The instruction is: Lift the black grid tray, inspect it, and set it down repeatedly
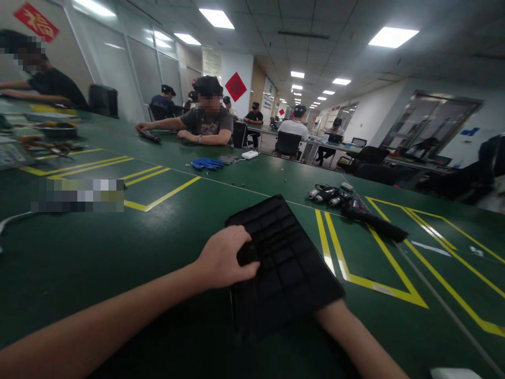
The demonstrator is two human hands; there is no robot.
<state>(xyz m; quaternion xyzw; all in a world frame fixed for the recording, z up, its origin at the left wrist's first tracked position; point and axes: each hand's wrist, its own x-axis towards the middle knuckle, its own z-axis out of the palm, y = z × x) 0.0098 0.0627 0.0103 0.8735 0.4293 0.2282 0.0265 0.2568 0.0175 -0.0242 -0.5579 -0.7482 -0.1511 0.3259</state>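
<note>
In front of me a black tray [292, 252] divided into several square compartments lies tilted, its surface facing up. My left hand [229, 258] is at the tray's left side, thumb and fingers curled toward each other around something dark. That dark thing blends into the tray, so its kind is unclear. My right hand reaches under the tray's near right edge; only the wrist [333, 316] and forearm show, and the fingers are hidden beneath the tray.
Yellow tape lines [173, 193] mark the green table [177, 231]. Beyond the tray lie a blue glove [207, 163], a white box [250, 155] and a cluster of cables with silver cylindrical parts [327, 195]. A black elongated object [374, 223] lies right. A co-worker [209, 116] sits across.
</note>
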